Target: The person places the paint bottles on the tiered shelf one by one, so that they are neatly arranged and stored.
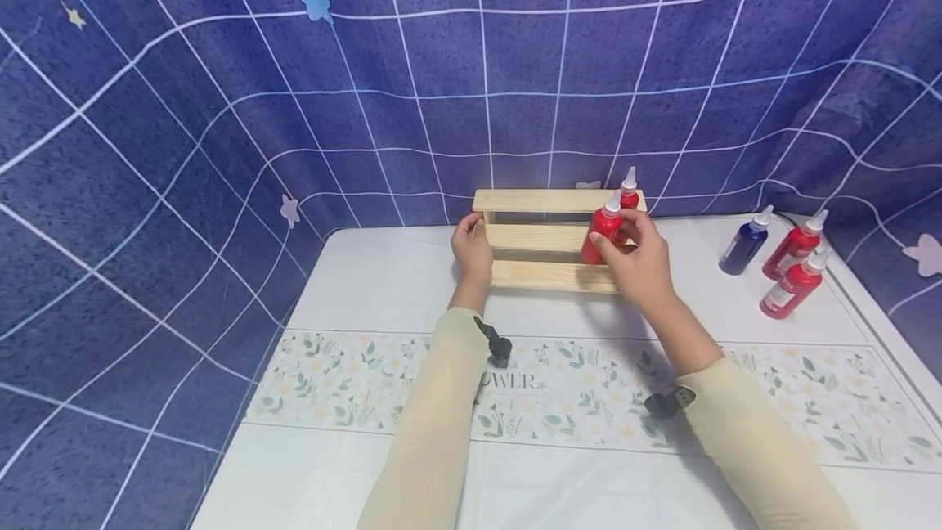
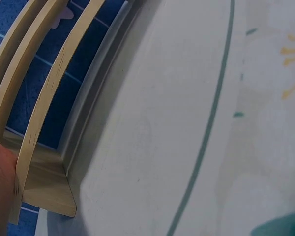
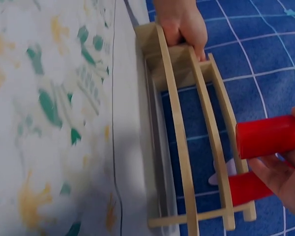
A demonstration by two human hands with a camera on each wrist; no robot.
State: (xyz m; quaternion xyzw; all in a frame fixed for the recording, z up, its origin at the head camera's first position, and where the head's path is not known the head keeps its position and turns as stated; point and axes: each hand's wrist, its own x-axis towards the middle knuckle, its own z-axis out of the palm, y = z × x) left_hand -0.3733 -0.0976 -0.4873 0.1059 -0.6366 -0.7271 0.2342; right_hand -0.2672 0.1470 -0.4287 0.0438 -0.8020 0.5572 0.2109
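Observation:
A pale wooden slatted rack (image 1: pixel 548 273) stands at the back of the table. My left hand (image 1: pixel 473 250) grips its left end; in the right wrist view the fingers of that left hand (image 3: pixel 184 23) curl over the end board. Toward the rack's right side, my right hand (image 1: pixel 646 262) pinches a red squeeze bottle (image 1: pixel 603 229) with a white pointed cap, upright in front of the slats. Behind it is a second red bottle (image 1: pixel 630 198), partly hidden by the first bottle and the hand. The right wrist view shows this second bottle (image 3: pixel 250 188) between the slats.
On the right of the table stand a dark blue bottle (image 1: pixel 743 248) and two more red bottles (image 1: pixel 793 252), all with white pointed caps. A floral printed band (image 1: pixel 331 375) crosses the white table cover. Dark blue gridded cloth (image 1: pixel 441 47) hangs behind and at the sides.

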